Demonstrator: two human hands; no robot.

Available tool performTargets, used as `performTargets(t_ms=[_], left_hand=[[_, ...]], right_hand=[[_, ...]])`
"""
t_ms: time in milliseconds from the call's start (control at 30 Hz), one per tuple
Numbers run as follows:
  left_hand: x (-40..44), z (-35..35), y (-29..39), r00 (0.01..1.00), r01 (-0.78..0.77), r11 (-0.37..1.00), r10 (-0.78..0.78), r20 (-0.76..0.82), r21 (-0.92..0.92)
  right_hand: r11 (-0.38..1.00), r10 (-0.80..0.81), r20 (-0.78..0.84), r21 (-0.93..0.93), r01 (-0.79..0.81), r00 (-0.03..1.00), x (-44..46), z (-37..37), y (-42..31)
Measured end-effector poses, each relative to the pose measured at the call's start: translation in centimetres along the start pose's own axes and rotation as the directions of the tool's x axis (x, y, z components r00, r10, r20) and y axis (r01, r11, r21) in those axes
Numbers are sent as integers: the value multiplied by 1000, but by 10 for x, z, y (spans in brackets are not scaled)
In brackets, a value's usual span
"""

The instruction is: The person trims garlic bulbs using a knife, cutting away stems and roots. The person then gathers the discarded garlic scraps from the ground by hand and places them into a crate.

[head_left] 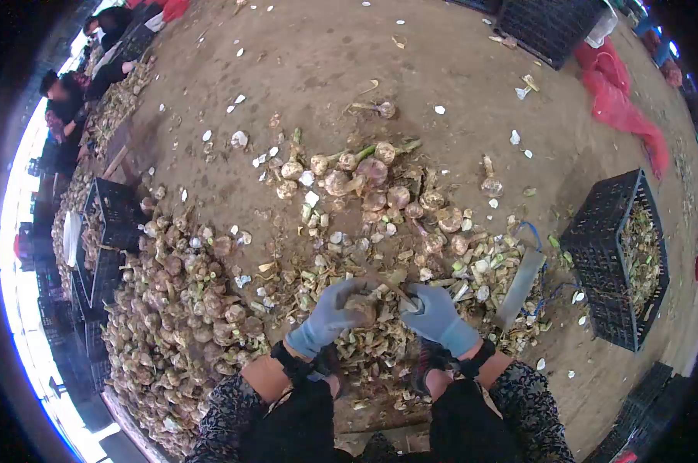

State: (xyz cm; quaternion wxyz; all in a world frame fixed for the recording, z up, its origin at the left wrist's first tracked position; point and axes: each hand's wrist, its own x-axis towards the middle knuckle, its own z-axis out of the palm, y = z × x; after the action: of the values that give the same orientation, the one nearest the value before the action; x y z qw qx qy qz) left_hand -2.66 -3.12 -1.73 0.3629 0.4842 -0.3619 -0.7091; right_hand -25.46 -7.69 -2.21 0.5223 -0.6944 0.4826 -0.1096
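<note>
Scraps of cut stem and pale peel (380, 347) are covering the floor (287, 85) beneath the hands and between the feet, and are spreading to the right. A flat metal strip (521, 289) is lying on them beyond the right hand, with a blue cord (547, 292) running beside it. Ahead, a loose group of garlic bulbs (372, 171) is lying on the floor, some keeping green stems. To the left a big heap of bulbs (187, 301) is crowding close to the left leg. Red netting (611, 92) is trailing along the floor at the upper right, and people (67, 108) are sitting low at the far left.

A black crate (596, 258) is standing on the right, holding dry stems and trimmings (640, 258). Another black crate (121, 212) is standing behind the heap; its contents are showing too small to name. A third crate (549, 27) is standing at the top.

The gloved left hand (335, 312) is curling its grip around one bulb (364, 307), held low over the scraps between the hands. The gloved right hand (441, 316) is bending its fingers just beside it; whether its grip is holding anything, I cannot tell.
</note>
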Motion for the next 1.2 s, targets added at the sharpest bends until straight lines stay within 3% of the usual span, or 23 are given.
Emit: performTargets(t_ms=[100, 167, 200, 233, 267, 333, 433, 500, 533, 567, 600, 633, 667, 700, 733, 767, 833, 867, 933, 1033, 1167, 1200], left_hand=[[-16, -6, 17, 998, -56, 998, 56, 0, 42], [-26, -7, 34, 994, 40, 960, -9, 111, -277], [-30, -8, 30, 996, -32, 918, 64, 68, -396], [-33, -11, 27, 997, -29, 916, 55, 54, -400], [-32, -15, 27, 1000, -19, 894, 7, -29, -447], [-30, -20, 41, 984, 2, 782, -111, -137, -623], [-34, -22, 35, 976, 17, 802, -143, -163, -597], [-39, -34, 12, 982, -29, 987, -1, -191, -158], [-38, -31, 14, 982, -24, 995, 6, -190, -95], [-36, -23, 20, 978, -23, 983, -16, -208, -183], [-34, -15, 29, 974, -25, 963, -37, -225, -268], [-32, -17, 27, 974, -24, 962, -39, -224, -273], [-30, -21, 24, 967, -62, 997, 71, -246, 45], [-27, -25, 19, 956, -90, 929, 182, -230, 360], [-22, -27, 9, 963, -20, 937, 112, -247, 348], [-20, -28, 0, 963, -19, 938, 110, -245, 347], [-19, -26, -8, 910, -77, 683, 345, -228, 727], [-19, -27, -9, 911, -76, 683, 344, -227, 726], [-19, -24, 3, 950, 49, 867, 113, -290, 495], [-21, -25, -18, 956, 25, 875, 121, -268, 484], [-25, -12, 11, 967, 76, 830, 75, -244, 552], [-29, -7, 20, 950, 85, 851, 88, -301, 519]], right_hand=[[992, -70, -2, -108, 69, 998, -1, 17, 37], [881, 234, 126, -447, -155, 964, -5, 32, 83], [872, 295, 54, -424, -246, 954, -13, 29, 74], [874, 295, 70, -423, -240, 953, -19, 36, 87], [939, 318, 6, -142, -314, 948, -25, 43, 108], [911, 356, -15, 226, -344, 934, -11, 34, 98], [950, 227, -16, 225, -217, 974, -3, 10, 28], [954, 270, -5, 139, -267, 963, -2, 12, 1], [987, 153, -31, 59, -151, 988, -4, 11, -12], [999, 32, -47, -26, -34, 998, -4, 14, -20], [956, -132, -70, -273, 108, 989, -2, 21, -25], [956, -129, -68, -275, 106, 989, -1, 23, -33], [922, -171, 32, -346, 171, 985, 0, 23, -44], [881, -203, 134, -407, 241, 970, -1, 22, -53], [842, -299, 106, -437, 315, 948, -1, 24, -60], [843, -297, 105, -438, 313, 949, -1, 25, -64], [799, -325, 146, -486, 354, 934, 3, 25, -69], [800, -324, 146, -485, 353, 935, 4, 24, -69], [788, -325, 174, -493, 368, 929, 7, 23, -68], [776, -279, 192, -532, 339, 941, 15, 28, -36], [794, -284, 208, -496, 351, 936, 18, 22, -16], [817, -172, 164, -528, 233, 971, 19, 22, -6]])
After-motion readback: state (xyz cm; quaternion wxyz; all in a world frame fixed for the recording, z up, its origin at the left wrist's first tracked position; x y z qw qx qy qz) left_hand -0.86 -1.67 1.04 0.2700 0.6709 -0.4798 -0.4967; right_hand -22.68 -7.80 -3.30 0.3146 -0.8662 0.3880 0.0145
